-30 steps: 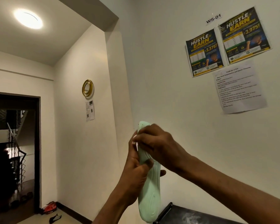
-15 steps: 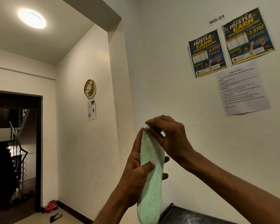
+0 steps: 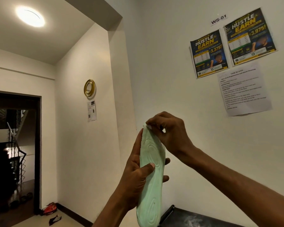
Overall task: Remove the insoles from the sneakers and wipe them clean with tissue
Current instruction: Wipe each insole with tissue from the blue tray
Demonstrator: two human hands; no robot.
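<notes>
The left hand (image 3: 138, 177) holds the pale green insole (image 3: 152, 181) upright, thumb clamped across it; the right hand (image 3: 170, 133) pinches a white tissue (image 3: 148, 127) against its top end.

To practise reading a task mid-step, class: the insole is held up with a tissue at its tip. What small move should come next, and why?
Probably draw the tissue down the ridged face of the insole. The right hand pinches it at the top tip, the left hand grips the insole mid-length, and the face below shows faint dark specks.
</notes>
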